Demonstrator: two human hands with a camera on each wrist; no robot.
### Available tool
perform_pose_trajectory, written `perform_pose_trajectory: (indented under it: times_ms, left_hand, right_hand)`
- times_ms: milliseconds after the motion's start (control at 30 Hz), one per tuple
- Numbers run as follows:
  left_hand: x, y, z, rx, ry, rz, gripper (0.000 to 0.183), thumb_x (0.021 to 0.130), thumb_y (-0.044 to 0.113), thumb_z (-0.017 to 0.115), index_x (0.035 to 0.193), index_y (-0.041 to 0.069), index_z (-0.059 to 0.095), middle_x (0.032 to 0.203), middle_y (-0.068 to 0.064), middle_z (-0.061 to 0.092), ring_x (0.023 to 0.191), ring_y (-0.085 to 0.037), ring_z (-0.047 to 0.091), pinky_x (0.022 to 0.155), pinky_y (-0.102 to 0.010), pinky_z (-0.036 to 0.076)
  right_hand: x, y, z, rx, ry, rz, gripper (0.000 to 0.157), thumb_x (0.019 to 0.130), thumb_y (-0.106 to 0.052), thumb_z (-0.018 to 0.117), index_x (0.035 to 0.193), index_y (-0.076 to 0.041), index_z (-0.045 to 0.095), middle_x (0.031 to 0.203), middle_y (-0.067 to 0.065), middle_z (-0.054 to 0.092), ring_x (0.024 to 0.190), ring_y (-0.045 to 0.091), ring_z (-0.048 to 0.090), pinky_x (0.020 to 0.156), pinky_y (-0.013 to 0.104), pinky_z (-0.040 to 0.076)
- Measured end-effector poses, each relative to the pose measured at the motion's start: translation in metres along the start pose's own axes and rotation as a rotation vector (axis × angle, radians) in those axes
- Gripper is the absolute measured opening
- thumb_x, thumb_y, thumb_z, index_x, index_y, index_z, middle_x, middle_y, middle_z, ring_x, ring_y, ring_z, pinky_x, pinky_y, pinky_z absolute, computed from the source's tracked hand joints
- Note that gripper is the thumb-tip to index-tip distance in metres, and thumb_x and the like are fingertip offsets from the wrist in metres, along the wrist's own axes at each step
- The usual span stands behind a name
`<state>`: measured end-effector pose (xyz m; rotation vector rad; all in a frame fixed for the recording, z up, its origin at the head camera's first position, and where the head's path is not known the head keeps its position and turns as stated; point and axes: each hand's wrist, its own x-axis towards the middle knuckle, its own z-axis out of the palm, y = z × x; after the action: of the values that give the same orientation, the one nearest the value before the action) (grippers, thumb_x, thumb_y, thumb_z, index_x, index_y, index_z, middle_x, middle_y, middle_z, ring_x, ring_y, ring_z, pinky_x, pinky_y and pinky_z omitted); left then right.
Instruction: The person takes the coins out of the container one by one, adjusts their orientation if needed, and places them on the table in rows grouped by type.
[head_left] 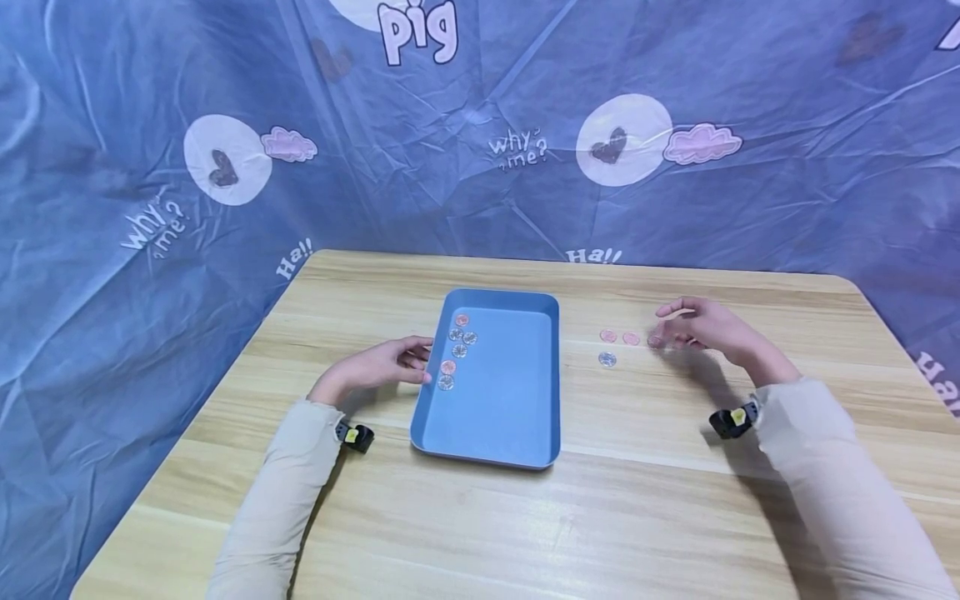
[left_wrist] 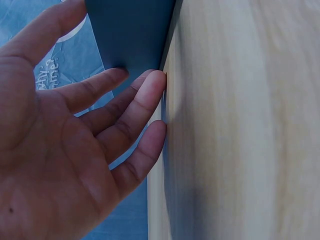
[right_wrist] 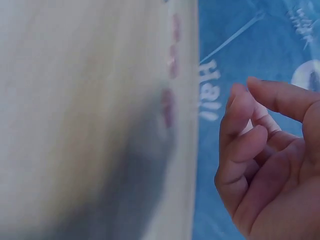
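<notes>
Occupying the middle of the wooden tabletop (head_left: 480, 533), a shallow blue tray (head_left: 510, 383) contains six coin-like discs, all set along its left side; the rest of its floor is bare. Listed from the far end towards the near: an upper reddish disc (head_left: 462, 319); a left silver disc (head_left: 455, 334) and a right silver disc (head_left: 469, 337), side by side; a middle silver disc (head_left: 459, 351); a lower reddish disc (head_left: 447, 367); and a lowest silver disc (head_left: 446, 382). Markings on them are too small to read.

Outside the tray, to its right, four further discs are recorded on the tabletop: a first pink disc (head_left: 608, 336), a second pink disc (head_left: 632, 338) and a third pink disc (head_left: 656, 340) in a row, with an outer silver disc (head_left: 607, 359) just on the near side of the first.

The left hand (head_left: 390, 363) is relaxed, fingers slightly bent and unclenched, fingertips touching the outside of the tray's left wall. The right hand (head_left: 708, 325) is released, fingers loosely bent above the tabletop beside the third pink disc, which is blurred and partly covered in the head view.
</notes>
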<state>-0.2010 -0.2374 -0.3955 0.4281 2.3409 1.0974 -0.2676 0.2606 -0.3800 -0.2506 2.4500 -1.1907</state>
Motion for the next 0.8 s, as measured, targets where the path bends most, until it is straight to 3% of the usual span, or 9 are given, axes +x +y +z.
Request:
perform_pose_trajectory:
  times_ms: [133,333,567,800]
  left_hand:
    - [0.0,-0.001,0.0,-0.003,-0.002,-0.001,0.077,0.09,0.024,0.068,0.15,-0.001,0.027,0.137,-0.021,0.05,0.123,-0.033,0.052,0.109,-0.045,0.041]
    - [-0.001,-0.001,0.0,0.009,0.003,0.013,0.075,0.091,0.024,0.067,0.149,-0.002,0.027,0.136,-0.022,0.05,0.122,-0.034,0.052,0.109,-0.046,0.041]
    - [0.0,-0.002,0.0,-0.001,0.001,-0.002,0.076,0.09,0.024,0.068,0.15,0.0,0.028,0.136,-0.02,0.05,0.123,-0.032,0.052,0.109,-0.045,0.042]
    - [-0.001,-0.001,0.0,0.005,-0.008,0.02,0.075,0.092,0.024,0.066,0.149,-0.002,0.027,0.136,-0.022,0.05,0.123,-0.034,0.052,0.108,-0.046,0.042]
  right_hand:
    - [-0.004,-0.019,0.0,-0.007,-0.017,-0.02,0.046,0.098,-0.024,0.053,0.133,0.005,0.043,0.093,-0.005,0.066,0.078,0.011,0.062,0.067,0.028,0.052]
    - [-0.004,-0.05,0.009,0.015,-0.063,-0.061,0.048,0.099,-0.03,0.054,0.132,0.003,0.044,0.095,0.004,0.067,0.078,0.017,0.066,0.065,0.029,0.053]
    - [-0.002,-0.08,0.03,0.064,-0.137,-0.139,0.046,0.099,-0.029,0.054,0.131,0.001,0.045,0.095,0.004,0.066,0.075,0.014,0.063,0.056,0.025,0.051]
    - [0.002,-0.109,0.053,0.101,-0.192,-0.192,0.041,0.098,-0.022,0.055,0.131,0.001,0.046,0.101,0.012,0.066,0.073,0.015,0.06,0.053,0.021,0.046]
